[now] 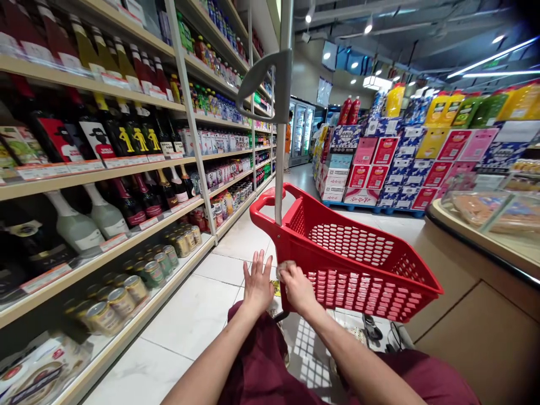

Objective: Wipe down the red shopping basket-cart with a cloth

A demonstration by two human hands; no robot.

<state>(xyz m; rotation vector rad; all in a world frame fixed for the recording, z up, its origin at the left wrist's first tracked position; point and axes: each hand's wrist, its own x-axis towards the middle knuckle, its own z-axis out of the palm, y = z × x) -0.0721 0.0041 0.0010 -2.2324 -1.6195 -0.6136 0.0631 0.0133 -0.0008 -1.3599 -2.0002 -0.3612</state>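
A red plastic shopping basket (363, 289) with a tall metal pull handle (280, 140) stands on the floor in front of me. My right hand (297, 288) is closed on a small crumpled cloth (287, 266), at the basket's near left corner. Whether the cloth is a rag or a tissue I cannot make out. To its left, my left hand (258, 286) is held with its fingers spread and nothing in it, just beside the basket. A grey grip (283, 84) sits high on the metal pole.
Shelves (126, 164) of bottles and cans run along the left. On the right is a brown counter (468, 287) with packaged food on top. Stacked drink cartons (379, 169) stand farther back. White tiles (181, 320) cover the floor; a person (288, 140) is far off.
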